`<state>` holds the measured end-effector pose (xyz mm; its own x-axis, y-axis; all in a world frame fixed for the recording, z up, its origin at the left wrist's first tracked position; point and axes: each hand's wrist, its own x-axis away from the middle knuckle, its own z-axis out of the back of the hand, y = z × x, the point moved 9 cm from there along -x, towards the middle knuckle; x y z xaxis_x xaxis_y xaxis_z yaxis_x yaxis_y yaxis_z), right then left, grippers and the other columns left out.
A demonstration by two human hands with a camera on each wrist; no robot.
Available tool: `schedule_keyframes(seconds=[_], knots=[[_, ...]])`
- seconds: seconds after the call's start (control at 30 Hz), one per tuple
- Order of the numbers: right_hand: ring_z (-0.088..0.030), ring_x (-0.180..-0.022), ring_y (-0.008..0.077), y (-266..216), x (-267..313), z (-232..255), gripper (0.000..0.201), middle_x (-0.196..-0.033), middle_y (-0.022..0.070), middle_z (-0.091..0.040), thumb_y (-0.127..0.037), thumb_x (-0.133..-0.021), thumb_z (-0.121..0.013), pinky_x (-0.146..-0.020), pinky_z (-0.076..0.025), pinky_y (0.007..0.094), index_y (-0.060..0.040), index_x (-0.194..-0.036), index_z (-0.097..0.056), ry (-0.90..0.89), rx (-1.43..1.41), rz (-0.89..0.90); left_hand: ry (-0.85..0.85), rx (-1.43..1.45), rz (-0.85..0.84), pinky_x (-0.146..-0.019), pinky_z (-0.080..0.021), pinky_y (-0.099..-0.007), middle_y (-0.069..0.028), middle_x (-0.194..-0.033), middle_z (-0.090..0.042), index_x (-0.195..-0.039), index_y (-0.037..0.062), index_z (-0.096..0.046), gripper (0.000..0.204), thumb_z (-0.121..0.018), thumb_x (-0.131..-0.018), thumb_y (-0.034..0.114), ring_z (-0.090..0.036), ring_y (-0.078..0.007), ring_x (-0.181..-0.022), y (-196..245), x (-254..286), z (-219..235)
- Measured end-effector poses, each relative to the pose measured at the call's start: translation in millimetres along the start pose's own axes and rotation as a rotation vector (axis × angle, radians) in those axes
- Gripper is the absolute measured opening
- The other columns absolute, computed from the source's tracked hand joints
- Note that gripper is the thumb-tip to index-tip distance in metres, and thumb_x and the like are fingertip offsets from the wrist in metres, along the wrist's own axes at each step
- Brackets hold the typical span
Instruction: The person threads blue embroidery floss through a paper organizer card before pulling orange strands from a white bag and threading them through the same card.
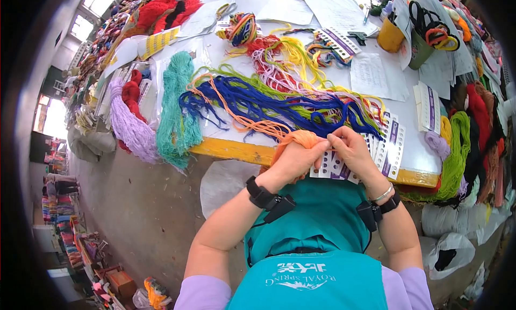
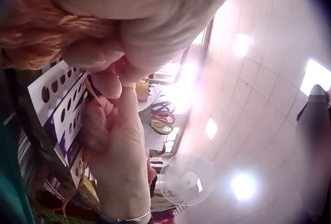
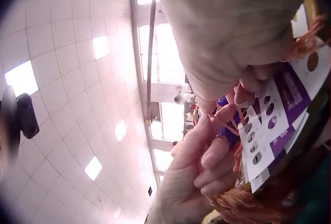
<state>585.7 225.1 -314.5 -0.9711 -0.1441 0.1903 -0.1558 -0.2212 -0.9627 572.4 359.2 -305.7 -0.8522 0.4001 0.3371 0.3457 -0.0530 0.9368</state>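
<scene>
My left hand [image 1: 302, 158] holds a bundle of orange thread [image 1: 295, 140], which drapes over it and trails left across the table. Thumb and fingers of my right hand [image 1: 352, 150] pinch a thin orange strand close against the left fingertips, as both wrist views show. Just below the hands lie white-and-purple cards with punched holes [image 3: 269, 113], along the table's front edge. Dark blue thread [image 1: 269, 103] is spread right behind the hands, with lime green thread [image 1: 230, 72] partly under it.
Teal [image 1: 177, 105] and lilac skeins [image 1: 126, 122] hang over the table's front edge at left. Yellow, red and pink threads lie farther back. A yellow cup [image 1: 391, 37] and a green pot with scissors [image 1: 421, 53] stand back right. Lime green yarn [image 1: 456, 148] hangs at right.
</scene>
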Motion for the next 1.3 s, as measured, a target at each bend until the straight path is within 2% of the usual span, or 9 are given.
schedule_keyframes(seconds=[0.2,0.47,0.6,0.73,0.83,1.07,1.13,1.23,1.3], knots=[[-0.047,-0.058,0.0003,-1.2,1.9,-5.5,0.021,-0.065,-0.0036,-0.061,-0.021,-0.092,-0.069,-0.050,-0.035,0.0190,-0.0018,-0.095,-0.061,-0.076,-0.129,-0.014,-0.037,0.124,0.136,-0.037,-0.032,-0.0205,0.0017,-0.058,-0.055,-0.081,0.0092,-0.061,0.029,-0.052,-0.100,0.029,-0.043,-0.0042,-0.043,-18.3,-4.6,0.0],[-0.051,-0.060,0.0024,-5.2,6.9,-6.5,0.027,-0.066,-0.0016,-0.063,-0.019,-0.090,-0.072,-0.052,-0.038,0.0214,-0.0011,-0.105,-0.059,-0.119,-0.039,-0.005,-0.011,-0.612,-0.085,-0.058,-0.049,-0.0399,-0.0107,-0.072,-0.062,-0.096,0.0027,-0.064,0.022,-0.060,-0.089,0.023,-0.062,-0.0233,-0.061,29.3,2.6,-5.5],[-0.055,-0.058,0.0090,-8.1,8.1,-5.5,0.036,-0.064,0.0034,-0.062,-0.032,-0.091,-0.070,-0.055,-0.043,0.0265,-0.0026,-0.107,-0.058,-0.113,0.182,-0.021,-0.143,0.577,0.345,-0.038,-0.033,-0.0241,0.0018,-0.061,-0.048,-0.076,0.0108,-0.053,0.021,-0.059,-0.092,0.022,-0.042,-0.0078,-0.044,-22.9,3.1,11.6],[-0.057,-0.055,0.0178,-15.4,8.2,-6.5,0.035,-0.059,0.0044,-0.057,-0.025,-0.086,-0.070,-0.054,-0.044,0.0315,-0.0039,-0.110,-0.057,-0.137,0.361,0.029,-0.182,0.603,0.224,-0.034,-0.024,-0.0187,0.0068,-0.055,-0.036,-0.069,0.0151,-0.043,0.030,-0.055,-0.096,0.021,-0.031,-0.0027,-0.041,11.0,36.1,79.7],[-0.059,-0.057,0.0203,-22.9,8.1,-8.3,0.031,-0.061,0.0059,-0.058,-0.019,-0.084,-0.069,-0.053,-0.044,0.0343,-0.0046,-0.108,-0.056,-0.143,0.387,0.043,0.259,0.589,0.076,-0.034,-0.024,-0.0194,0.0073,-0.051,-0.033,-0.069,0.0132,-0.048,0.026,-0.055,-0.093,0.017,-0.029,-0.0043,-0.038,40.0,60.8,178.6],[-0.058,-0.057,0.0232,-22.1,8.3,-10.5,0.028,-0.060,0.0054,-0.056,-0.015,-0.081,-0.067,-0.055,-0.043,0.0374,-0.0055,-0.106,-0.056,-0.124,0.437,0.073,0.284,0.960,-0.337,-0.040,-0.031,-0.0198,0.0048,-0.059,-0.032,-0.091,0.0036,-0.058,0.007,-0.057,-0.094,0.009,-0.031,-0.0058,-0.045,83.9,37.4,350.2],[-0.058,-0.058,0.0232,-24.2,9.7,-11.0,0.027,-0.060,0.0050,-0.056,-0.014,-0.082,-0.066,-0.055,-0.043,0.0376,-0.0060,-0.105,-0.056,-0.111,0.457,0.078,0.613,0.663,-0.437,-0.049,-0.039,-0.0197,0.0027,-0.067,-0.048,-0.101,0.0050,-0.062,0.010,-0.061,-0.094,0.013,-0.046,-0.0069,-0.055,86.8,43.5,385.3],[-0.059,-0.059,0.0232,-22.5,10.9,-10.9,0.026,-0.061,0.0046,-0.056,-0.014,-0.082,-0.066,-0.056,-0.043,0.0377,-0.0064,-0.105,-0.057,-0.104,0.453,0.072,0.940,0.358,-0.208,-0.068,-0.045,-0.0269,-0.0002,-0.089,-0.064,-0.099,0.0089,-0.064,0.015,-0.065,-0.094,0.023,-0.057,-0.0103,-0.078,71.5,45.0,324.5],[-0.059,-0.059,0.0234,-24.0,11.5,-10.8,0.026,-0.061,0.0044,-0.057,-0.015,-0.082,-0.066,-0.057,-0.044,0.0378,-0.0066,-0.105,-0.057,-0.098,0.457,0.082,0.742,0.248,-0.215,-0.090,-0.044,-0.0363,-0.0053,-0.108,-0.069,-0.110,0.0063,-0.067,0.025,-0.061,-0.096,0.026,-0.062,-0.0162,-0.103,59.1,38.2,270.0]])
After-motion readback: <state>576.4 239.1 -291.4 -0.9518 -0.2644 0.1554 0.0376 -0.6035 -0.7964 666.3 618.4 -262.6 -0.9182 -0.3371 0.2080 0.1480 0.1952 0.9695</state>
